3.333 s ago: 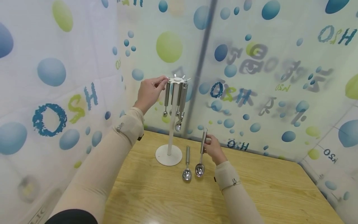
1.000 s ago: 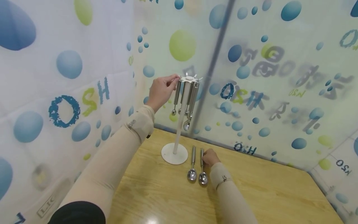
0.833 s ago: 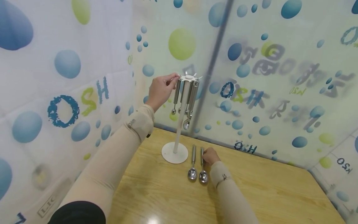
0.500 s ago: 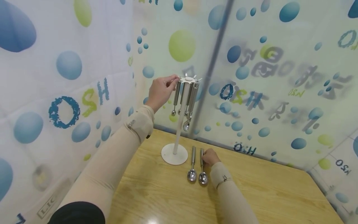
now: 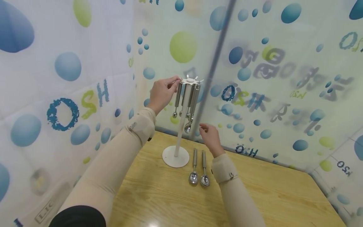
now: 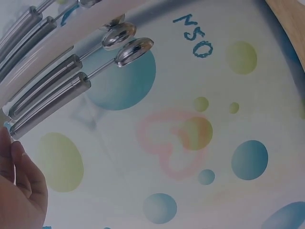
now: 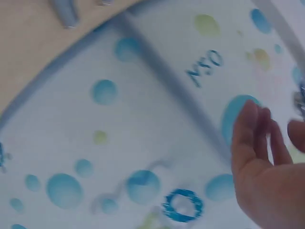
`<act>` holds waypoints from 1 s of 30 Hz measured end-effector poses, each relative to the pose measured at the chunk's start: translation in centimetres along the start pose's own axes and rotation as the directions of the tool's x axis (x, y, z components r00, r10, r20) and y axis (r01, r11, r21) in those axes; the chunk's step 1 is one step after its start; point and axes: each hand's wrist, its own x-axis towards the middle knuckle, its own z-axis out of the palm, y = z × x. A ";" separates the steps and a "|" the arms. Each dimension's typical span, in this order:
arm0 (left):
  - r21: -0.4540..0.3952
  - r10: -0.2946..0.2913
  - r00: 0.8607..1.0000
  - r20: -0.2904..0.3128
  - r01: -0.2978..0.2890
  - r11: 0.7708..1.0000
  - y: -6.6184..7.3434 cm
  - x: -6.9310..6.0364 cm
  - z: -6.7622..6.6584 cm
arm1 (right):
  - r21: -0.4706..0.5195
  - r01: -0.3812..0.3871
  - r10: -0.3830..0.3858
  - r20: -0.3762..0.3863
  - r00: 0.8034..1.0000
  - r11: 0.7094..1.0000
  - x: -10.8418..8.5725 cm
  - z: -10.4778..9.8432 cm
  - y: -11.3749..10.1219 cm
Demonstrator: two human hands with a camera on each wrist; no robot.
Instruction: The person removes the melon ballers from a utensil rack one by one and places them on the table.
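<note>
A white utensil stand [image 5: 180,138] with a round base rises from the table; several metal-handled utensils [image 5: 177,97] with small spoon-like heads hang from its hooked top. My left hand [image 5: 163,94] pinches the left edge of that top between thumb and fingers. In the left wrist view, the left hand [image 6: 24,186] is beside the ends of the hanging handles. My right hand [image 5: 210,138] is in the air right of the stand, fingers loosely bent around nothing. Below it, two metal scoops lie side by side: the left scoop [image 5: 193,177] and the right scoop [image 5: 204,180].
The wooden table [image 5: 255,189] reaches to a printed curtain [image 5: 255,78] behind and right of the stand. Another patterned curtain wall [image 5: 68,101] stands close on the left.
My right hand first laid a scoop beside the other one, then let go of it and rose toward the stand. My left hand has kept its hold on the stand's top.
</note>
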 end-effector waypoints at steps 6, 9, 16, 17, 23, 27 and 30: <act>0.006 0.007 1.000 -0.002 -0.007 1.000 0.2 0.1 0.1 | 0.118 0.209 -0.173 -0.260 0.950 0.971 0.5 -0.5 -5.0; 0.004 0.014 1.000 -0.001 -0.014 1.000 0.2 0.2 0.1 | 0.158 0.250 -0.192 -0.311 0.931 0.955 0.7 -0.3 -6.9; 0.017 -0.002 1.000 -0.006 0.003 1.000 0.1 0.0 0.1 | 0.198 0.247 -0.179 -0.307 0.935 0.949 1.2 0.1 -9.6; 0.014 0.000 1.000 -0.005 0.000 1.000 0.1 -0.1 0.0 | 0.207 0.234 -0.167 -0.299 0.940 0.950 1.3 0.2 -9.8; 0.008 -0.004 1.000 -0.001 0.004 1.000 0.0 -0.2 -0.2 | 0.270 0.136 -0.077 -0.220 0.972 0.953 1.9 0.4 -10.1; 0.008 -0.001 1.000 0.001 0.001 1.000 0.2 -0.2 -0.2 | 0.286 0.121 -0.067 -0.193 0.979 0.951 1.9 0.3 -10.3; 0.005 0.005 1.000 0.005 -0.005 1.000 0.4 -0.2 -0.2 | 0.287 0.123 -0.073 -0.180 0.981 0.950 1.9 0.1 -10.3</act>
